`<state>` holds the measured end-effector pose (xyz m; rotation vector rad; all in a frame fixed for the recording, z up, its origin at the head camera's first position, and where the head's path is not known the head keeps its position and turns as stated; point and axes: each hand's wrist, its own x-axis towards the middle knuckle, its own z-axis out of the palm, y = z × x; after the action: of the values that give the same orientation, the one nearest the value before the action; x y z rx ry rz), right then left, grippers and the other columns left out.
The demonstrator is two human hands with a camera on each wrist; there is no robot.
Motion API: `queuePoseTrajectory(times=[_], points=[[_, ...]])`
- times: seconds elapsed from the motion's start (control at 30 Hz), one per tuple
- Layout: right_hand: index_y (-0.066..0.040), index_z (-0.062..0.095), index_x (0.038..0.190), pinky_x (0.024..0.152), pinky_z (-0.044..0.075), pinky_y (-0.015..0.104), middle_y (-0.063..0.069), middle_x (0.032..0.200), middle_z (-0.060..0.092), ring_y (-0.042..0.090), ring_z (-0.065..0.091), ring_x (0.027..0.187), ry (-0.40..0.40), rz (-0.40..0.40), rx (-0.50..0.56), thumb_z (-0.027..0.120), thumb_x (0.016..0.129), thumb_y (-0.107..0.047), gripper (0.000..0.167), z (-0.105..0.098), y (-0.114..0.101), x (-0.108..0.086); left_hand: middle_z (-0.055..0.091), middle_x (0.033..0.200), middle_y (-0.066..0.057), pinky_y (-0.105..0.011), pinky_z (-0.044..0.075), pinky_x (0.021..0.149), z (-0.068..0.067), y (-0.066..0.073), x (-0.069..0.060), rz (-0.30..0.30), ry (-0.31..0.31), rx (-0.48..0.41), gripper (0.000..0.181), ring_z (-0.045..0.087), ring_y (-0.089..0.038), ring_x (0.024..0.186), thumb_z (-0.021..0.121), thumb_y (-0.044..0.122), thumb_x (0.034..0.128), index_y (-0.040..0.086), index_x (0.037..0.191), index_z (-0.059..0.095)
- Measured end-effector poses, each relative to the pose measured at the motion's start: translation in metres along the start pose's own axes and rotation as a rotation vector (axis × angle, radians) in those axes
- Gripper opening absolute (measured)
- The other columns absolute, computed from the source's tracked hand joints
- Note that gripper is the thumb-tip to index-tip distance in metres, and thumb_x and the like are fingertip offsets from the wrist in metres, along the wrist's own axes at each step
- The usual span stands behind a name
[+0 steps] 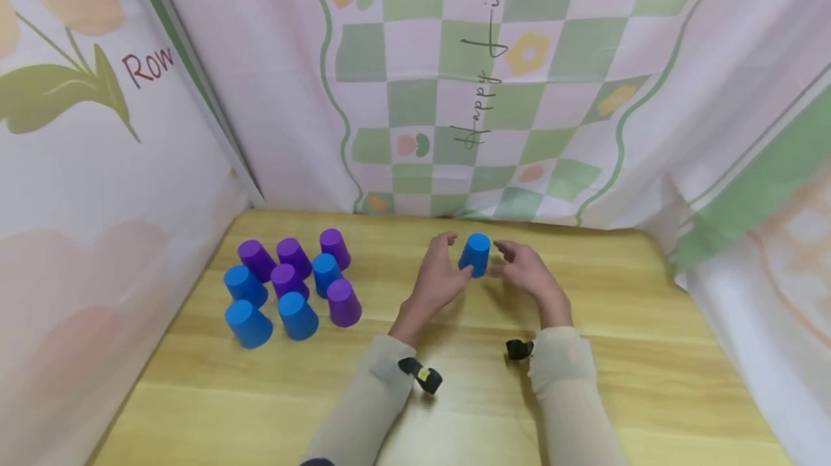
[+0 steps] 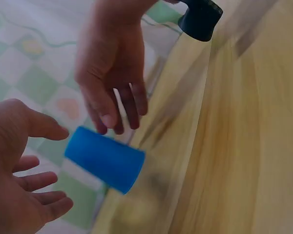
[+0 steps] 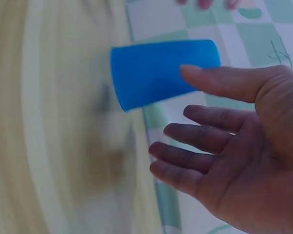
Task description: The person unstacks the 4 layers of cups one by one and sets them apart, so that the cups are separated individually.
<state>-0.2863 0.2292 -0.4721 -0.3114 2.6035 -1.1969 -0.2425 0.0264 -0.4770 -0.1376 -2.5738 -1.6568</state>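
Note:
One blue cup, narrow end up, is between the two hands near the back of the table; whether its rim touches the wood I cannot tell. Left of it, the left hand has its fingers spread, the thumb close to the cup. On the other side is the right hand, its fingers loosely extended. In the left wrist view, gaps show between the cup and the fingers of both hands. The right wrist view has the right thumb overlapping the cup; contact is unclear.
Several upturned cups, blue and purple, stand in a close group on the left of the wooden table. A patterned cloth hangs along the back edge. Black straps with small devices sit on both wrists.

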Motion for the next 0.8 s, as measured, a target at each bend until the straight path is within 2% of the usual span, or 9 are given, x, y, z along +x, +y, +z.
queuePoseTrajectory(times=[0.1, 0.2, 0.3, 0.47, 0.6, 0.8], points=[[0.007, 0.040, 0.156, 0.119, 0.039, 0.064, 0.032, 0.161, 0.040, 0.055, 0.041, 0.145, 0.012, 0.021, -0.026, 0.066, 0.102, -0.020, 0.066, -0.007, 0.002, -0.008, 0.048, 0.156, -0.016, -0.049, 0.051, 0.113, 0.016, -0.002, 0.011, -0.013, -0.005, 0.034, 0.075, 0.053, -0.036, 0.141, 0.081, 0.014, 0.0932, 0.005, 0.157, 0.041], [0.006, 0.044, 0.155, 0.117, 0.042, 0.064, 0.031, 0.158, 0.044, 0.053, 0.046, 0.143, 0.038, 0.036, -0.046, 0.063, 0.105, -0.025, 0.062, -0.014, 0.002, -0.014, 0.047, 0.156, -0.018, -0.051, 0.052, 0.111, 0.026, -0.004, 0.019, -0.023, 0.013, 0.036, 0.079, 0.055, -0.037, 0.138, 0.083, 0.016, 0.0914, 0.004, 0.157, 0.040], [0.006, 0.046, 0.153, 0.115, 0.044, 0.063, 0.031, 0.156, 0.048, 0.051, 0.050, 0.140, 0.053, 0.045, -0.052, 0.061, 0.106, -0.027, 0.060, -0.018, 0.002, -0.018, 0.048, 0.154, -0.020, -0.052, 0.053, 0.111, 0.031, -0.007, 0.025, -0.033, 0.040, 0.026, 0.081, 0.057, -0.038, 0.135, 0.084, 0.014, 0.0894, 0.002, 0.156, 0.040], [0.006, 0.049, 0.151, 0.113, 0.047, 0.061, 0.030, 0.151, 0.054, 0.049, 0.053, 0.137, 0.054, 0.060, -0.059, 0.058, 0.107, -0.027, 0.056, -0.020, 0.004, -0.019, 0.049, 0.151, -0.021, -0.053, 0.049, 0.114, 0.031, -0.011, 0.030, -0.044, 0.079, 0.023, 0.081, 0.054, -0.038, 0.139, 0.086, 0.011, 0.0873, 0.000, 0.154, 0.041], [0.006, 0.053, 0.148, 0.115, 0.045, 0.061, 0.029, 0.149, 0.056, 0.048, 0.053, 0.137, 0.065, 0.098, -0.086, 0.057, 0.107, -0.029, 0.054, -0.023, 0.009, -0.019, 0.050, 0.150, -0.022, -0.053, 0.049, 0.114, 0.037, -0.011, 0.034, -0.040, 0.056, 0.028, 0.081, 0.054, -0.038, 0.138, 0.086, 0.012, 0.0871, 0.000, 0.154, 0.042], [0.004, 0.054, 0.148, 0.117, 0.042, 0.063, 0.029, 0.150, 0.055, 0.049, 0.051, 0.140, 0.061, 0.137, -0.113, 0.057, 0.108, -0.032, 0.054, -0.028, 0.016, -0.023, 0.052, 0.148, -0.023, -0.055, 0.048, 0.115, 0.052, -0.010, 0.037, -0.040, 0.023, 0.008, 0.077, 0.055, -0.040, 0.137, 0.084, 0.010, 0.0885, 0.000, 0.153, 0.042]])
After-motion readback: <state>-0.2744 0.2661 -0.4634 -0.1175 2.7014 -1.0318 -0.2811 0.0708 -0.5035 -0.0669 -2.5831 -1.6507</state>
